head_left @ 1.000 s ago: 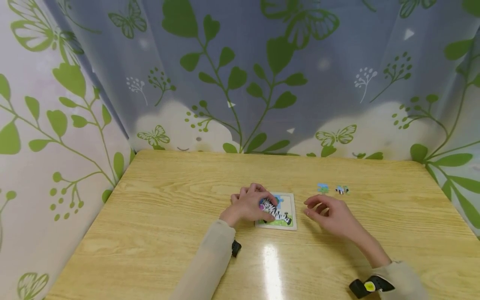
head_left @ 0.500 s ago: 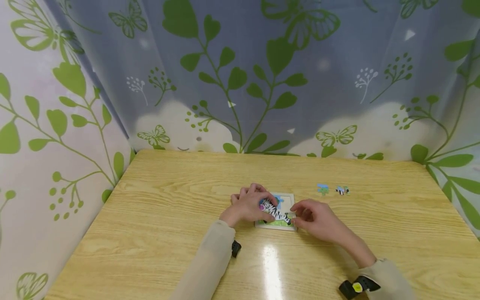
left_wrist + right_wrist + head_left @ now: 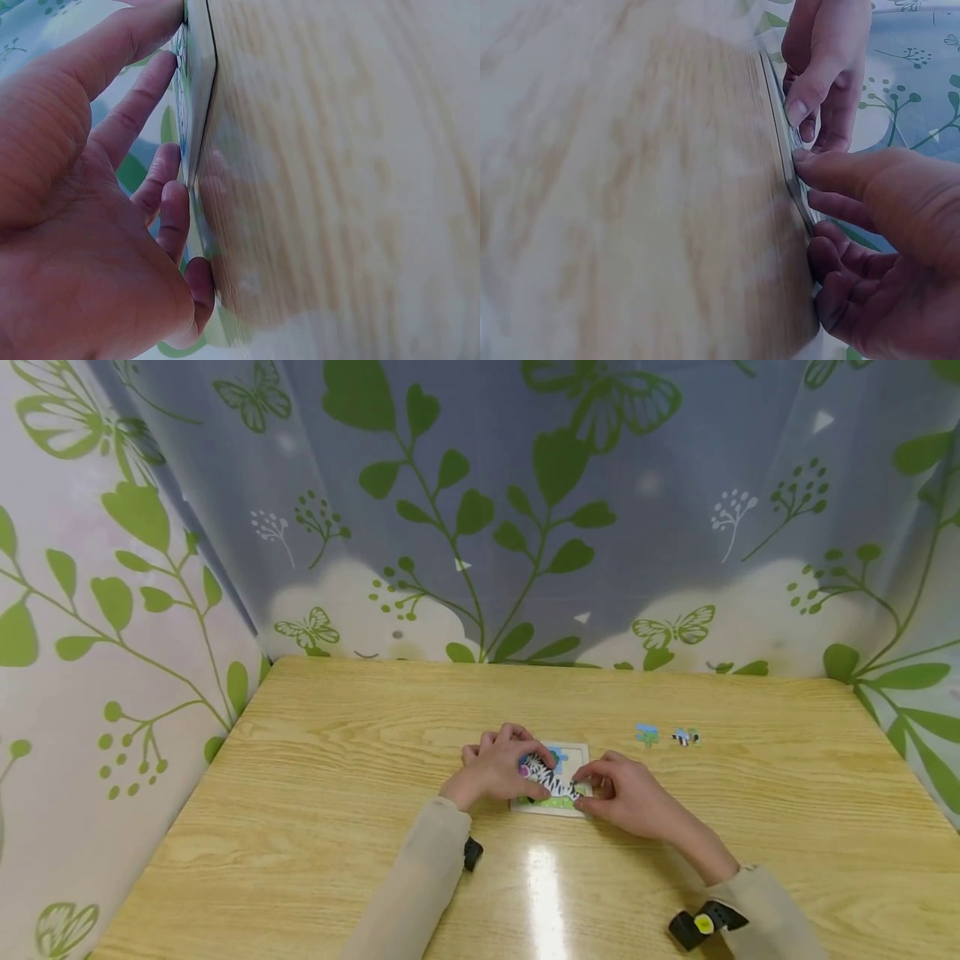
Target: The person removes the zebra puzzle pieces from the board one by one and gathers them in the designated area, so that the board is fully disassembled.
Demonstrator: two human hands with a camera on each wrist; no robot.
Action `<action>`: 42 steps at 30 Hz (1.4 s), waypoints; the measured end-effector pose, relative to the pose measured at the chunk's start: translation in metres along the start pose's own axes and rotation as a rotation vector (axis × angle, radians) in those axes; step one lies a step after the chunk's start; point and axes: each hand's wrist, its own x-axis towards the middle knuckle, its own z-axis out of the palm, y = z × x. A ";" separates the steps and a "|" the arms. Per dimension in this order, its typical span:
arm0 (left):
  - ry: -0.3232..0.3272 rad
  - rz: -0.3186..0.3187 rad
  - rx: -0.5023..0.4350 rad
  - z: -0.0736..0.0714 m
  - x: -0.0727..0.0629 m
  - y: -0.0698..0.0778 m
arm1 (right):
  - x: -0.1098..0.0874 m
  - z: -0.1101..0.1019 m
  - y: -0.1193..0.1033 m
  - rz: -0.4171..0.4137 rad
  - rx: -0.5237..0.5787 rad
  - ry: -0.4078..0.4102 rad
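Zebra puzzle [image 3: 557, 786] partly under arched left hand [image 3: 498, 771]

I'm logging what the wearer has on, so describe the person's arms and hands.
Long beige sleeves cover both arms: left sleeve, right sleeve. The left hand and right hand wear no gloves. A black device partly shows at the left wrist; the right wrist has a black strap with a yellow spot.
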 end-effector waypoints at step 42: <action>0.001 -0.017 -0.001 0.001 0.002 0.000 | -0.009 -0.012 0.006 0.125 0.328 0.104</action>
